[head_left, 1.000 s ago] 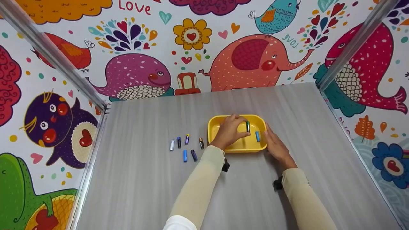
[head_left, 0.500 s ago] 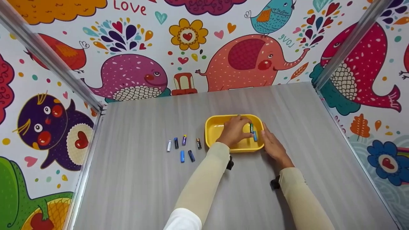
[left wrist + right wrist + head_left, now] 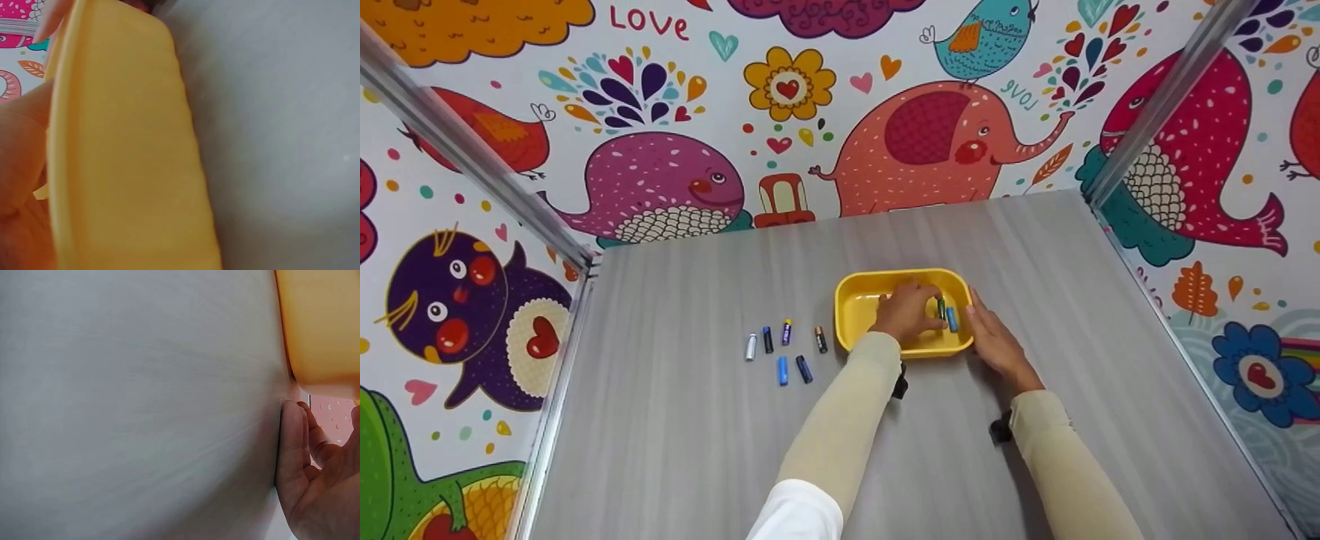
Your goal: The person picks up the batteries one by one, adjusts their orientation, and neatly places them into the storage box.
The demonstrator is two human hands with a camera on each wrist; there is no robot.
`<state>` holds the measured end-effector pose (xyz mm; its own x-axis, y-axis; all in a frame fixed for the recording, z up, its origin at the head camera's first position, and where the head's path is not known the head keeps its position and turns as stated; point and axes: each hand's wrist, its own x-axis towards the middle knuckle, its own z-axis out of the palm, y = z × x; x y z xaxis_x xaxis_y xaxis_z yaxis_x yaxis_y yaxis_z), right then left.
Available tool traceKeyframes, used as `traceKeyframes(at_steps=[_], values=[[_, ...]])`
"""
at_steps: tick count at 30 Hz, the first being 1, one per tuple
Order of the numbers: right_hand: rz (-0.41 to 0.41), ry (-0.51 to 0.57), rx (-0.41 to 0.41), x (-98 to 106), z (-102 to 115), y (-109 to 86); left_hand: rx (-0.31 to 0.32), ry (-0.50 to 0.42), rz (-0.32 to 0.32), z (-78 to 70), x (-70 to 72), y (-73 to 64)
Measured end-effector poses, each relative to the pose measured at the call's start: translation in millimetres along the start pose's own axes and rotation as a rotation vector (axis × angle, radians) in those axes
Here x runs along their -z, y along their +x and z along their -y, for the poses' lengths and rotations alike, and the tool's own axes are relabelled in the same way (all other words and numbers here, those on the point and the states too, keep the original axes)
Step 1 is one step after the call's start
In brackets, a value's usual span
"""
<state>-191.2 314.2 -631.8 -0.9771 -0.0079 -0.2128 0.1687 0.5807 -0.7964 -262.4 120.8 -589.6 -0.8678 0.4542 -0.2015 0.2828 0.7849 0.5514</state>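
Note:
My left hand (image 3: 907,311) reaches into a yellow plastic tray (image 3: 851,300) and pinches a green and black battery (image 3: 940,307) between thumb and fingers. Right beside that battery, on the tray floor, is a light blue battery (image 3: 952,319). My right hand (image 3: 996,343) rests against the tray's right side with fingers fairly straight. In the left wrist view the tray wall (image 3: 129,140) hides most of the left hand and the batteries. The right wrist view shows my right hand (image 3: 323,478) low by the tray's outer wall (image 3: 326,332), on the tabletop.
Left of the tray several loose batteries lie on the grey table (image 3: 675,435): a silver one (image 3: 751,346), a blue one (image 3: 782,370), a black and copper one (image 3: 820,340) and other dark ones. Printed cartoon walls with metal posts border the table.
My left hand has lowered the green battery and brought it alongside the light blue one in the tray. My right hand stays at the tray's side. The head view has shifted slightly.

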Motion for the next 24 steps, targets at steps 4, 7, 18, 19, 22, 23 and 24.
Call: traceKeyframes(at_steps=[4,7,18,19,22,23,24], values=[[0.006,0.010,0.002,0,0,0.1,0.012,0.022,0.008,-1.1,-4.7,0.4],[-0.010,-0.012,0.008,0,-1,0.2,0.026,0.046,0.004,-3.6,-5.8,-0.7],[-0.022,-0.036,0.026,1,-1,0.8,0.080,0.134,-0.018,-8.7,-15.3,4.5],[-0.022,-0.031,0.030,1,-1,1.0,0.083,0.148,-0.020,-9.2,-16.4,4.9],[-0.026,-0.030,0.047,1,-1,1.6,0.088,0.181,-0.030,-10.0,-20.5,5.9],[-0.027,-0.028,0.049,0,-2,1.9,0.089,0.191,-0.035,-10.1,-21.8,6.2],[-0.029,-0.023,0.048,0,-2,1.9,0.090,0.203,-0.042,-10.3,-23.1,6.4]])
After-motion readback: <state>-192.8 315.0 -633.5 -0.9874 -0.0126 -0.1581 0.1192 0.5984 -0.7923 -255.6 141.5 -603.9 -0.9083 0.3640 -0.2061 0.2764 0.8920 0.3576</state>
